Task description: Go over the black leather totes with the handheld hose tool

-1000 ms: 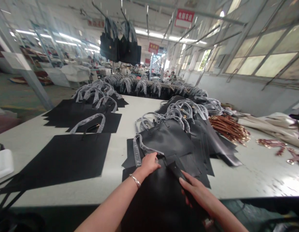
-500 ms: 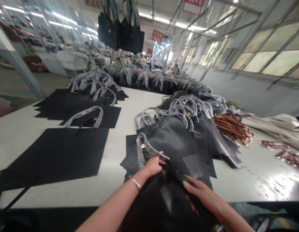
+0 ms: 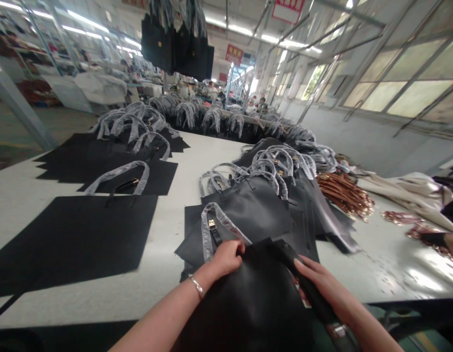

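Note:
My left hand (image 3: 229,255), with a bracelet at the wrist, is closed on the top edge of a black bag panel (image 3: 248,303), beside its plastic-wrapped handle (image 3: 221,215). A gold-coloured fitting (image 3: 211,224) on a short black strap shows inside the handle loop. My right hand (image 3: 317,278) grips a long, narrow black piece (image 3: 303,274), thumb on top and fingers partly hidden behind it. A shiny metal part shows low on that side, blurred. Whether the narrow piece joins the panel I cannot tell. Under and beyond my hands lie more black bag panels (image 3: 248,203) with wrapped handles.
To the left, another black panel (image 3: 75,234) lies flat before an overlapping row (image 3: 68,154). Brown straps (image 3: 341,193) are heaped at right, near pale fabric (image 3: 402,190). Another person's hand (image 3: 452,243) is at the right edge. Black bags (image 3: 175,49) hang overhead.
My right hand has shifted slightly right and turned its narrow black piece away from the panel. My left hand stays on the panel's top edge. Another person's hand has appeared at the right edge.

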Motion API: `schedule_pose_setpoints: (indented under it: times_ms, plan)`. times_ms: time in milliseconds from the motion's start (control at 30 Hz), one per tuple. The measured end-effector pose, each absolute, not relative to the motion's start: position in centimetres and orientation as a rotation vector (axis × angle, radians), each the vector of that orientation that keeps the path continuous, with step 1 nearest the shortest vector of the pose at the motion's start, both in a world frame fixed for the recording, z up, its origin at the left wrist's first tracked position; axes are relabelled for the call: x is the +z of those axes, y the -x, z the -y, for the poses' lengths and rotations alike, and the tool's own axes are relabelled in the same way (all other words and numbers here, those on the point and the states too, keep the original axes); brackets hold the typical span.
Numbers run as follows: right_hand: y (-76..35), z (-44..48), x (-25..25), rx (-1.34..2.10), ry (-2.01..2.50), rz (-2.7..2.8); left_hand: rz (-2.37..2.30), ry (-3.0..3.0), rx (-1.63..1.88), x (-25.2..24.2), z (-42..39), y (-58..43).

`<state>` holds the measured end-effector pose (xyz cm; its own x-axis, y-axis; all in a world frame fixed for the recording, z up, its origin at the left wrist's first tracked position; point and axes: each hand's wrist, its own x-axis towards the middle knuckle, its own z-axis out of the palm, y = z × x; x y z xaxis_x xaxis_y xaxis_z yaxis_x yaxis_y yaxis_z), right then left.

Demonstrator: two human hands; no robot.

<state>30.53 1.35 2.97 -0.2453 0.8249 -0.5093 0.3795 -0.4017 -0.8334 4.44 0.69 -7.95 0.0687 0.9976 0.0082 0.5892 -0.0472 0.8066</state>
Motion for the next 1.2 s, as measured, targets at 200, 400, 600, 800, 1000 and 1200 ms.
schedule_pose_setpoints:
  times_ms: [200,400,600,800,1000,1200]
  plan:
    - [-29.3,-3.8,1.3,1.812,1.577,1.379,-1.502,-1.838,0.724,-7.0,-1.1,-4.3]
    - [-28.3,-5.0,2.5,1.578,1.553,1.481,-1.444,-1.802,0.651,-7.6,-2.5,-4.1]
    - [-30.9,-1.3,3.2,1.749,1.656,1.57,-1.29,-1.797,0.721,-7.2,-2.9,-3.6]
    - [-28.8,1.5,2.7,2.02,1.618,1.655,-1.411,-1.838,0.941,-4.1,0.9,-1.6]
    - [-26.9,1.6,2.3,2.087,1.584,1.775,-1.903,-1.791,1.068,-6.3,9.4,-0.8]
    - [-23.9,1.2,2.3,2.108,1.607,1.765,-1.946,-2.017,0.862,-9.2,13.1,-1.8]
